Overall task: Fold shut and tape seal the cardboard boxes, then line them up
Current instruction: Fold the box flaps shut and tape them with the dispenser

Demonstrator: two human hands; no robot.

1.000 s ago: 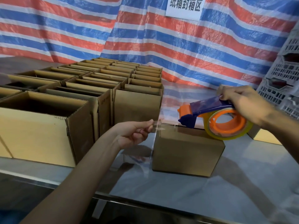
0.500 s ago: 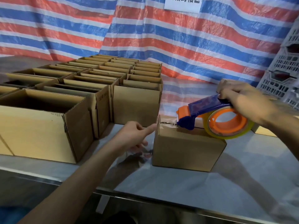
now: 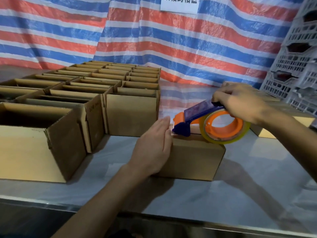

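Makeshift packing station, warehouse/workshop type. Evidence: rows of open cardboard boxes [image 3: 85,93] packed tight on a long worktop [image 3: 257,169], handheld tape dispenser [image 3: 193,115] on a closed box [image 3: 197,160], red-white-blue striped tarp [image 3: 171,40] as back wall with a printed paper sign [image 3: 179,5] on it, grey plastic crates [image 3: 295,66] stacked at right.

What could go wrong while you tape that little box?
The toothed front of the tape dispenser sits right beside the fingers of the left hand, so they might get scratched. The left hand only presses the box from one side, so it might slide when the right hand pulls, leaving the tape crooked.
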